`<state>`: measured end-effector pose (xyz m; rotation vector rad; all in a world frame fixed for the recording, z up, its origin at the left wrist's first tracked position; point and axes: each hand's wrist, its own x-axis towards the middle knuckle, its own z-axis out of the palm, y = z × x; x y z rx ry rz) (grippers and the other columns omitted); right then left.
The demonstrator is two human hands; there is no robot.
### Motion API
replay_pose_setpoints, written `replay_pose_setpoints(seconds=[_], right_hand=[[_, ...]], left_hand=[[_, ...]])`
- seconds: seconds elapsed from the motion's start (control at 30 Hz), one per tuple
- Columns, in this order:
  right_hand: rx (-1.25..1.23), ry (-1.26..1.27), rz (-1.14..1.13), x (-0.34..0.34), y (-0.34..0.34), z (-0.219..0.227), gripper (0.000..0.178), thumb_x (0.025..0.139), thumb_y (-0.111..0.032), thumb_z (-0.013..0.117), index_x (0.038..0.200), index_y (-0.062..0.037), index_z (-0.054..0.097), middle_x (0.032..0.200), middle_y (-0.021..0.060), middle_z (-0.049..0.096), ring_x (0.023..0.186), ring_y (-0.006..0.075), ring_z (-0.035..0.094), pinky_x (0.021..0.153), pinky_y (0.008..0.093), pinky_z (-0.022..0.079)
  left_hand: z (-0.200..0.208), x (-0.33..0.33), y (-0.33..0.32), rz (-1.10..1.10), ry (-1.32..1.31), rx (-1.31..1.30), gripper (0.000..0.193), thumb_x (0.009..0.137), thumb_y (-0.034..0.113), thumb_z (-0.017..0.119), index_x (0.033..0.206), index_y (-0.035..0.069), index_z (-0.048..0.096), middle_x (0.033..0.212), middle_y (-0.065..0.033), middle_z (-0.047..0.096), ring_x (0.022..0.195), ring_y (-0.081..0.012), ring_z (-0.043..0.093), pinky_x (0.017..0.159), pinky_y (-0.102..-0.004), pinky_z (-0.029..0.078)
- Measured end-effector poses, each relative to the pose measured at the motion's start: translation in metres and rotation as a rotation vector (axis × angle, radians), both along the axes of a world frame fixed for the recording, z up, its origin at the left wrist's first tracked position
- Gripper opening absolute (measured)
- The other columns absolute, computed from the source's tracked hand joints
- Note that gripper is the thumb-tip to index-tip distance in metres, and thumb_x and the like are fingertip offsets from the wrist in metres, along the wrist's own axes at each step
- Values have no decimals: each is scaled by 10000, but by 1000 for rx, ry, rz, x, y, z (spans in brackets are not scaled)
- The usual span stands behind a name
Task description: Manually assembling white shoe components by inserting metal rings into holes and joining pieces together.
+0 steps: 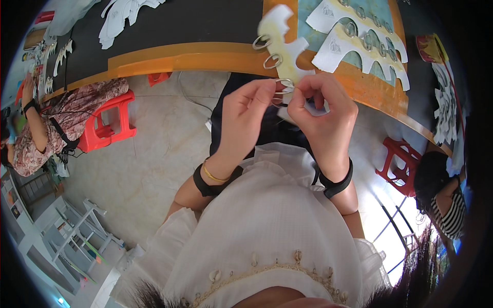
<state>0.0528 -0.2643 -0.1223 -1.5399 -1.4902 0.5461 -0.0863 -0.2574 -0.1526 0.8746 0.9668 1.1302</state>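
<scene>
Over the table's front edge, my left hand (245, 114) pinches a thin silver ring (285, 80) between thumb and fingers. My right hand (329, 114) is closed at the ring's right side, thumb and index finger pressed together there. Just beyond the fingers, a white scalloped card (300, 50) with yellowish smears reaches over the table edge. Two more silver rings, an upper ring (261, 42) and a lower ring (272, 61), sit at its left edge. My fingers hide part of the card's near end.
The dark table (205, 23) has an orange front border (195, 57). At right lie scalloped cards (341, 43) bearing several rings. White cut pieces (120, 20) lie at the far left. Red stools (110, 123) and seated people (61, 110) are on both sides.
</scene>
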Motion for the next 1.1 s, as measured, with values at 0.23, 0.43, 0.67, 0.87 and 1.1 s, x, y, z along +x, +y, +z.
replay_pose_setpoints(seconds=[0.23,0.43,0.67,0.87,1.1], right_hand=[[-24,19,11,4,1,1,109,717,-4,705,784,-41,628,724,35,591,592,116,535,510,255,425],[194,-53,77,4,2,-7,129,702,-21,736,793,-48,649,753,45,609,643,187,569,583,305,451],[84,-91,56,1,2,-8,133,694,-7,712,777,-51,618,713,51,573,641,226,547,591,337,441],[30,-47,23,6,3,-1,146,678,20,695,761,-44,593,721,42,583,608,181,553,534,294,440],[175,-39,27,7,5,1,131,696,27,727,783,-36,653,740,49,605,624,173,569,539,277,455]], left_hand=[[1,-3,3,-19,123,5,204,939,144,591,970,-46,659,908,-39,662,747,-68,568,668,-196,452],[0,3,0,12,247,177,193,929,112,594,970,-66,653,846,-51,651,729,-65,557,628,-204,454],[-5,5,1,42,405,339,169,902,94,617,969,-56,656,928,-121,678,775,-125,630,666,-223,482],[-4,2,2,72,398,342,172,903,103,623,978,-47,663,908,-117,684,797,-130,634,687,-245,496],[2,-2,5,57,277,112,180,919,97,609,986,-63,658,878,-69,675,770,-97,609,676,-227,489]])
